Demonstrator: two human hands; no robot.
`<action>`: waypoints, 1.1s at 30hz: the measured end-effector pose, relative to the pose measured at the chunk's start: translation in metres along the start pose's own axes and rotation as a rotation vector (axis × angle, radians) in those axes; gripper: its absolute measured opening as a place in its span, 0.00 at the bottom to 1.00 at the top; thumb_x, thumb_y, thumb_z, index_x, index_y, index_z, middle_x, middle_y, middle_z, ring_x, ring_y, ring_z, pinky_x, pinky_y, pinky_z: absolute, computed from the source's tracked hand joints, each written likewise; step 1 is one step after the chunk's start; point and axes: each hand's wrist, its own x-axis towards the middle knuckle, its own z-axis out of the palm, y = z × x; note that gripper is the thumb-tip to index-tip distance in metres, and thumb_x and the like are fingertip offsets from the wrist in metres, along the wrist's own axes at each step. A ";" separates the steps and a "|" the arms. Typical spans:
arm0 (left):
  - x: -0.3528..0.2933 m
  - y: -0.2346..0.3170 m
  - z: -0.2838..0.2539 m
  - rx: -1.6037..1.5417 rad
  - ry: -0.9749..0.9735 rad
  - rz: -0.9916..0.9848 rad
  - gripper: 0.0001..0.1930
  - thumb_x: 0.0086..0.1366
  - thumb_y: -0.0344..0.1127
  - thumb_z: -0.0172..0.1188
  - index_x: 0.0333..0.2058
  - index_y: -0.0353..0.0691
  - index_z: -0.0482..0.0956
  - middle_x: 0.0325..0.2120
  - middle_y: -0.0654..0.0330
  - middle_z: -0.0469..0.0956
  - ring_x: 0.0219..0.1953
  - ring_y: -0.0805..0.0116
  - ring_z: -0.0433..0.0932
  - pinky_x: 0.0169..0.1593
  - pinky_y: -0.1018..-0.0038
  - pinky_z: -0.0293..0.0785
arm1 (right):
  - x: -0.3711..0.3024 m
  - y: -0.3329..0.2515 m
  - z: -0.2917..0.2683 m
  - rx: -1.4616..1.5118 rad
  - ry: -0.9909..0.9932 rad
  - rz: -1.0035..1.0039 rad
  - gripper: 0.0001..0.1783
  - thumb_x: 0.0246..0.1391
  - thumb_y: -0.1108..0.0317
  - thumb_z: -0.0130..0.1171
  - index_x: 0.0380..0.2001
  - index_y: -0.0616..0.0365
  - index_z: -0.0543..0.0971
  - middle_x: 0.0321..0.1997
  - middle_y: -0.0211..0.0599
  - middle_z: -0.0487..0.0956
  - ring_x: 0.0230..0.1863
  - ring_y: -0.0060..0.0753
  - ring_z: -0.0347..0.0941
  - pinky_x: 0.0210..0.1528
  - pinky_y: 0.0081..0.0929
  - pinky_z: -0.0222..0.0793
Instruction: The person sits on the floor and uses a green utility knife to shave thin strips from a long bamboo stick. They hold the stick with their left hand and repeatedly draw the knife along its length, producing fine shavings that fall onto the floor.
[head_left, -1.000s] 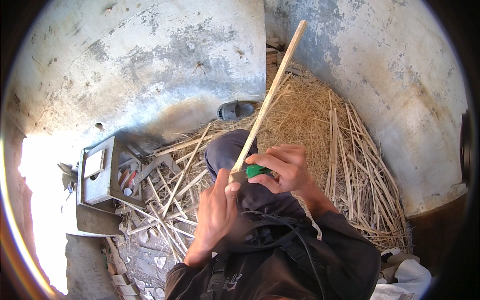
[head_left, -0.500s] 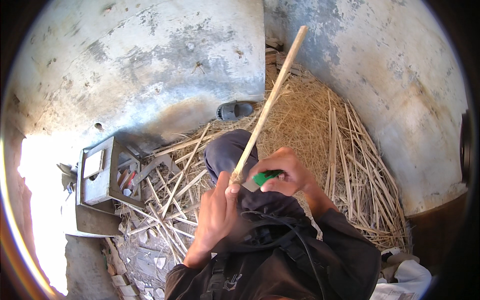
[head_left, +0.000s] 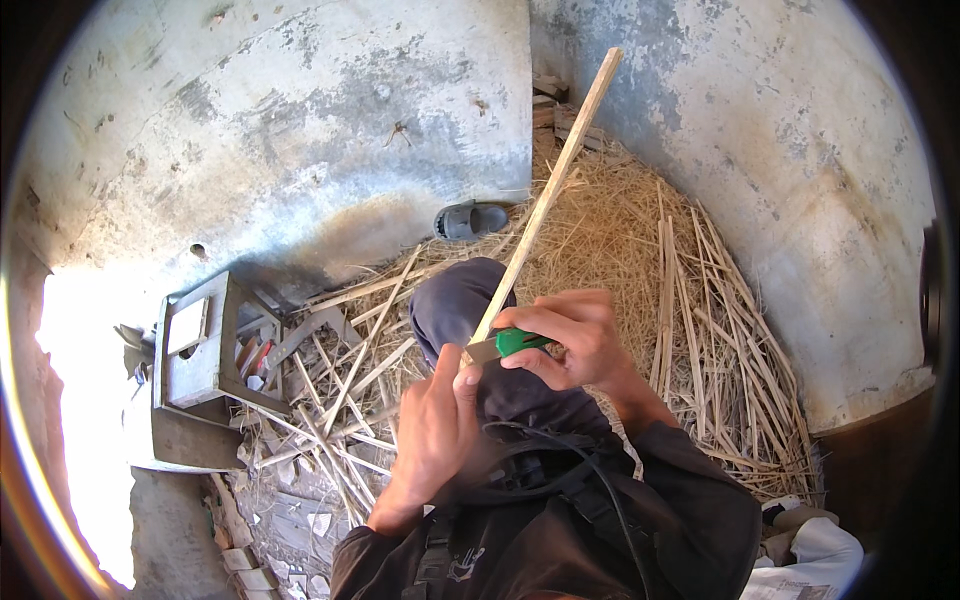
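A long pale wooden stick point(head_left: 553, 187) slants up and away to the right across my bent knee. My left hand point(head_left: 432, 425) is closed around its near end, thumb at the top. In my right hand point(head_left: 580, 343) is a green-handled utility knife point(head_left: 520, 342), gripped between thumb and fingers. Its wide flat blade lies against the stick just above my left thumb and forefinger. The stick's lowest end is hidden inside my left hand.
Straw and shavings point(head_left: 610, 230) cover the floor ahead, with long split sticks point(head_left: 715, 340) along the right wall. A grey clog point(head_left: 470, 221) sits by the far wall. At left stands a wooden box point(head_left: 195, 340) holding small items, beside more loose sticks point(head_left: 340, 400).
The knife has moved up and left, so its blade now touches the stick. The stick's far end has shifted slightly right. My left hand has stayed nearly in place.
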 end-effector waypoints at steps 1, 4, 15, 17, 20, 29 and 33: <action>0.000 0.001 0.000 0.009 0.000 -0.007 0.13 0.85 0.40 0.46 0.45 0.35 0.71 0.19 0.40 0.74 0.24 0.30 0.76 0.27 0.45 0.65 | 0.000 0.000 -0.001 -0.024 0.005 -0.007 0.20 0.53 0.49 0.78 0.44 0.48 0.89 0.23 0.24 0.81 0.21 0.28 0.78 0.24 0.29 0.70; 0.001 0.004 0.000 0.005 0.010 -0.005 0.13 0.85 0.40 0.46 0.44 0.36 0.72 0.19 0.40 0.74 0.24 0.30 0.76 0.27 0.45 0.65 | 0.001 -0.001 -0.001 -0.095 0.012 -0.017 0.20 0.53 0.48 0.79 0.43 0.47 0.89 0.23 0.22 0.80 0.20 0.26 0.78 0.24 0.28 0.69; -0.001 -0.001 0.002 0.038 -0.001 -0.059 0.14 0.86 0.41 0.45 0.44 0.37 0.72 0.19 0.40 0.73 0.25 0.30 0.76 0.27 0.45 0.66 | -0.001 0.008 -0.001 -0.171 0.027 -0.057 0.21 0.52 0.46 0.78 0.43 0.45 0.90 0.22 0.21 0.79 0.19 0.25 0.75 0.24 0.27 0.68; 0.000 -0.003 0.004 0.039 -0.006 -0.052 0.14 0.86 0.41 0.45 0.44 0.37 0.72 0.19 0.40 0.74 0.25 0.30 0.76 0.27 0.46 0.66 | -0.003 0.009 -0.001 -0.186 0.027 -0.061 0.21 0.52 0.45 0.78 0.43 0.45 0.90 0.22 0.21 0.79 0.19 0.26 0.75 0.25 0.27 0.68; 0.001 -0.005 0.004 0.040 -0.006 -0.045 0.13 0.86 0.41 0.45 0.44 0.37 0.72 0.19 0.40 0.74 0.25 0.30 0.77 0.27 0.46 0.66 | -0.003 0.010 -0.002 -0.213 0.028 -0.066 0.22 0.52 0.45 0.78 0.43 0.46 0.90 0.21 0.21 0.79 0.20 0.26 0.76 0.25 0.27 0.69; 0.004 -0.005 0.002 0.072 -0.011 -0.046 0.14 0.86 0.42 0.45 0.45 0.38 0.73 0.19 0.40 0.74 0.25 0.30 0.77 0.28 0.45 0.67 | -0.004 0.011 0.001 -0.282 0.084 -0.084 0.22 0.53 0.44 0.77 0.42 0.47 0.90 0.21 0.22 0.78 0.20 0.26 0.77 0.25 0.27 0.69; 0.003 -0.011 0.003 0.103 0.006 -0.047 0.14 0.86 0.43 0.46 0.45 0.39 0.73 0.19 0.40 0.75 0.26 0.30 0.77 0.28 0.44 0.67 | -0.003 0.013 0.002 -0.293 0.093 -0.090 0.22 0.53 0.44 0.77 0.42 0.47 0.90 0.20 0.22 0.77 0.20 0.26 0.76 0.24 0.27 0.68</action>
